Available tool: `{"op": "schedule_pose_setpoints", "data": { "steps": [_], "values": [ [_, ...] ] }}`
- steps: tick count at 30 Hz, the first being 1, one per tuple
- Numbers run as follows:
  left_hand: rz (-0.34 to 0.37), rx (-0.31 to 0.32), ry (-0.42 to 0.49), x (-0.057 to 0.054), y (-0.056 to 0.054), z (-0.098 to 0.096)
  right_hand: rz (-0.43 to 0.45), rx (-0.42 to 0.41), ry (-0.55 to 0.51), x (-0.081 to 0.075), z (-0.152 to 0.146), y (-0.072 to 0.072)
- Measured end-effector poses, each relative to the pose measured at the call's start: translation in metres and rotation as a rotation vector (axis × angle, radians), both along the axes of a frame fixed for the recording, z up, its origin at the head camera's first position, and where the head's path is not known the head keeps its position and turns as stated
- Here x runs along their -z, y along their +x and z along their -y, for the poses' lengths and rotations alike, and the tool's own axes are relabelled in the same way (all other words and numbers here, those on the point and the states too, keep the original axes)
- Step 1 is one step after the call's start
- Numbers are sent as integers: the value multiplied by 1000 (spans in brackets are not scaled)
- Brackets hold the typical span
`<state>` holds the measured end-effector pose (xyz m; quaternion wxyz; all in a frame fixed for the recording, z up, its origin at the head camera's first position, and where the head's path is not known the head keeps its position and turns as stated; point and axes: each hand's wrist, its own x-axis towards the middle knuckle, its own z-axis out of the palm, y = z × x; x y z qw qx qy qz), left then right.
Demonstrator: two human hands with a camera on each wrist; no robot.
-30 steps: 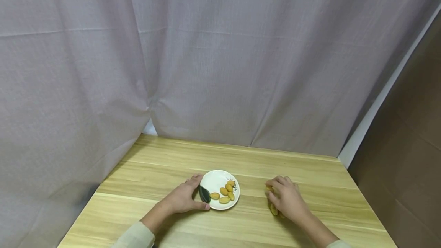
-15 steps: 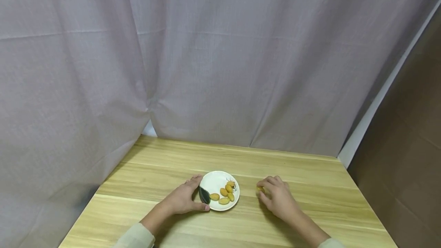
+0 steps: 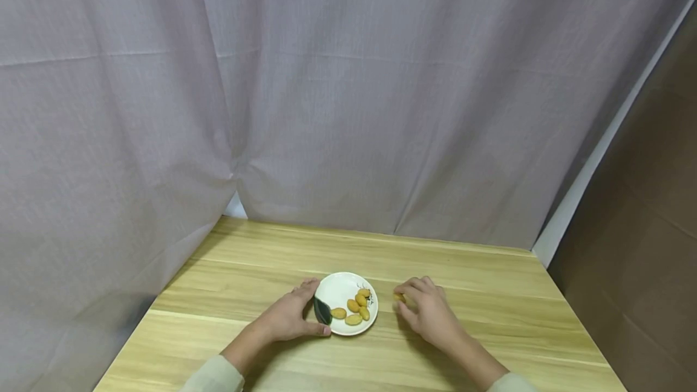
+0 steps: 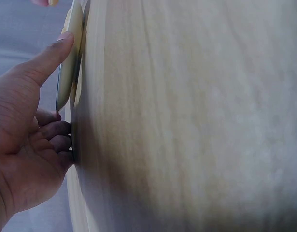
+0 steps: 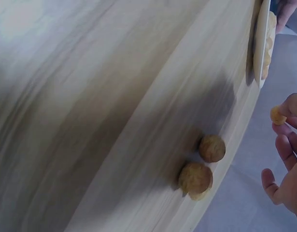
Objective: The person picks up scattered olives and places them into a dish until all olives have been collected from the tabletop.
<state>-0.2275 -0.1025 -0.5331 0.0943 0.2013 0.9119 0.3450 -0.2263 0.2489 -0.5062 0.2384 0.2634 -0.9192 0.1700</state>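
Note:
A small white plate (image 3: 336,288) with a dark green leaf shape (image 3: 322,311) at its left edge holds several small oval yellow-orange pieces (image 3: 353,305). My left hand (image 3: 288,317) holds the plate's left side, thumb near the front and fingers at the back; the left wrist view shows the thumb on the rim (image 4: 66,82). Just right of the plate, my right hand (image 3: 428,314) pinches another yellow-orange piece (image 5: 277,116) between thumb and fingertips, raised off the table. In the right wrist view, more pieces (image 5: 212,148) sit on the tabletop, hidden behind that hand in the head view.
The wood-grain table (image 3: 261,247) lies under both hands. A grey-mauve curtain (image 3: 348,107) hangs along its back and left sides. A brown panel (image 3: 642,228) stands at the right.
My right hand has lifted a yellow-orange piece from the right and moved left with it, closer to the plate. The left hand and the plate stay nearly where they were.

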Motion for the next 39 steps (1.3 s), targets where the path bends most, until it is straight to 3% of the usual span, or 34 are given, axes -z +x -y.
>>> {"op": "schedule_pose_setpoints", "data": {
  "steps": [9,24,39],
  "values": [
    [-7,3,3,1,1,0,45,-2,-21,-2,14,-1],
    [-15,1,-3,0,0,-1,18,-39,-30,-1,27,-4],
    [-15,-1,-11,1,0,-1,113,-39,-17,4,38,-5]
  ]
}}
